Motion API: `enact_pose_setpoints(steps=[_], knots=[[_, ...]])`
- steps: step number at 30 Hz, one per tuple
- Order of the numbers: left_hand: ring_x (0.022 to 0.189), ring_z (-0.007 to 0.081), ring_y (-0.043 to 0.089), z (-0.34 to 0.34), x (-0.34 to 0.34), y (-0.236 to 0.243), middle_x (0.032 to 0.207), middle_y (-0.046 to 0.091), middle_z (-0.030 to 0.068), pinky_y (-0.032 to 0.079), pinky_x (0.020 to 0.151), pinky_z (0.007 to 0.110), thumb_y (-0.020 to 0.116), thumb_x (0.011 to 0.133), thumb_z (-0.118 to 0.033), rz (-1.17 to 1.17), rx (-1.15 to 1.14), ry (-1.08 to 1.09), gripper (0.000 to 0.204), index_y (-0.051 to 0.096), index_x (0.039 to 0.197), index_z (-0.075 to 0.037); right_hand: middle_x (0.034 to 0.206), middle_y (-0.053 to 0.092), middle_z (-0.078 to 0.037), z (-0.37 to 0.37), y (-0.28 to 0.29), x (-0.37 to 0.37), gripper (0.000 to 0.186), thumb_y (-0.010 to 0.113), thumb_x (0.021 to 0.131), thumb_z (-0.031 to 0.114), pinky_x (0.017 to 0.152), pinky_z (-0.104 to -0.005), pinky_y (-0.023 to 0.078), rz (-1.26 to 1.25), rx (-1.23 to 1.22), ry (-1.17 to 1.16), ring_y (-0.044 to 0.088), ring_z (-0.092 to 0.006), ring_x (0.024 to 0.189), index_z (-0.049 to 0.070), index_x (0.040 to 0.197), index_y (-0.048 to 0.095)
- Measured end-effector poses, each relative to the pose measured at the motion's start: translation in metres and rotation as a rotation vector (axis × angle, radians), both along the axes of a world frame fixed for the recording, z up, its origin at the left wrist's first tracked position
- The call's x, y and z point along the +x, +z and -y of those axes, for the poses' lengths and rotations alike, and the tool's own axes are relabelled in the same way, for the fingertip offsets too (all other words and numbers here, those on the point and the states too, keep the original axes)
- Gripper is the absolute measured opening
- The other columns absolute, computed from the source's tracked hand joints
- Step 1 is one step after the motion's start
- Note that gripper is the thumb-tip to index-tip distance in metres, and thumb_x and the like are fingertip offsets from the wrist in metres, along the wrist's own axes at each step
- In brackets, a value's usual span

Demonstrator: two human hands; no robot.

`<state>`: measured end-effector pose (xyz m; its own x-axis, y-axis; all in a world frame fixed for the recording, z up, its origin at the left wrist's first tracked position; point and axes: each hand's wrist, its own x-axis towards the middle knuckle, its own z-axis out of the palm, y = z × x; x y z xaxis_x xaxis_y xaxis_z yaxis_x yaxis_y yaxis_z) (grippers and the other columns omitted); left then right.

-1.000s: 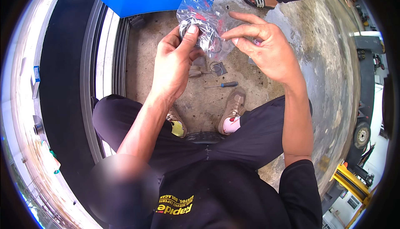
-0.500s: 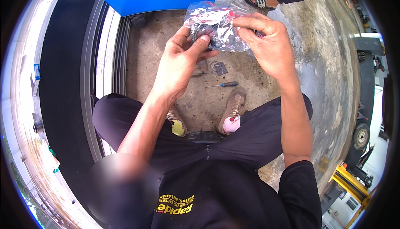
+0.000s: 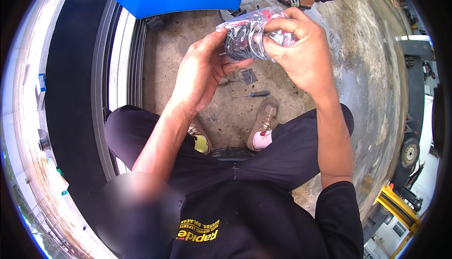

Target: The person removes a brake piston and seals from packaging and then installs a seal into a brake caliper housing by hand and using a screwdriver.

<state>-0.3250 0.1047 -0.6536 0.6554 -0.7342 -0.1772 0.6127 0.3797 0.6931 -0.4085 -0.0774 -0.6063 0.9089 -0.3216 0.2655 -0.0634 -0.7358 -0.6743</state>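
A clear crinkled plastic bag (image 3: 245,37), with dark looped or ring-shaped parts and red bits inside, is held up above the floor between both hands. My left hand (image 3: 200,65) grips its left end, thumb at the top corner and fingers curled beneath. My right hand (image 3: 301,51) pinches its right side with thumb and fingers over the plastic. What exactly lies inside is hard to make out. Below, between my shoes, a blue-handled screwdriver (image 3: 259,94) lies on the concrete near a thin ring (image 3: 246,75) and small dark flat pieces.
A blue panel (image 3: 183,2) with dark cloth is at the top. Metal tracks (image 3: 136,70) run along the left. Another person's sandaled feet (image 3: 294,0) stand at top right. A wheel (image 3: 409,153) and yellow equipment (image 3: 393,200) are at the far right. My bent legs frame the floor.
The bag has turned more horizontal and bunched up. My right fingers have closed onto it and moved slightly right. My left thumb has shifted to the bag's upper left corner.
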Motion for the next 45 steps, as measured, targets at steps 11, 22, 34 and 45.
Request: enact_pose_setpoints(steps=[11, 22, 34, 45], knots=[[0.108, 0.0211, 0.07, 0.001, -0.002, -0.005, 0.124, 0.069, 0.0103, 0.061, 0.095, 0.041, 0.049, 0.111, -0.033, 0.012, 0.086, 0.154, 0.039, 0.061, 0.134, -0.003, 0.105, 0.07, -0.008, 0.007, -0.007, 0.001, 0.013, 0.079, 0.083, 0.002, 0.084, -0.0328, 0.054, 0.031, 0.202, 0.074, 0.069, -0.0168, 0.093, -0.001, 0.093, 0.073], [0.111, 0.0204, 0.069, 0.002, -0.002, 0.003, 0.129, 0.065, 0.0099, 0.063, 0.091, 0.042, 0.039, 0.112, -0.051, -0.054, -0.077, -0.039, 0.055, 0.049, 0.143, -0.006, 0.097, 0.067, 0.0, 0.003, -0.003, 0.007, 0.01, 0.074, 0.089, 0.001, 0.072, -0.0242, 0.053, -0.1, 0.55, 0.204, 0.062, -0.0068, 0.081, -0.002, 0.096, 0.069], [0.107, 0.0188, 0.07, 0.003, -0.002, 0.0, 0.124, 0.069, 0.0086, 0.063, 0.082, 0.038, 0.031, 0.112, -0.055, -0.012, 0.026, -0.073, 0.06, 0.051, 0.143, -0.008, 0.109, 0.068, -0.003, 0.007, -0.001, 0.004, 0.013, 0.077, 0.088, 0.0, 0.084, -0.0277, 0.053, -0.14, 0.634, 0.3, 0.063, -0.0108, 0.098, -0.002, 0.099, 0.071], [0.111, 0.0207, 0.069, -0.007, 0.001, -0.007, 0.126, 0.067, 0.0095, 0.064, 0.085, 0.041, 0.034, 0.114, -0.044, -0.048, 0.021, -0.15, 0.051, 0.049, 0.147, -0.008, 0.119, 0.067, -0.007, -0.013, -0.01, 0.007, 0.025, 0.08, 0.084, 0.0, 0.097, -0.0302, 0.051, -0.013, 0.565, 0.311, 0.065, -0.0164, 0.111, 0.002, 0.108, 0.078]])
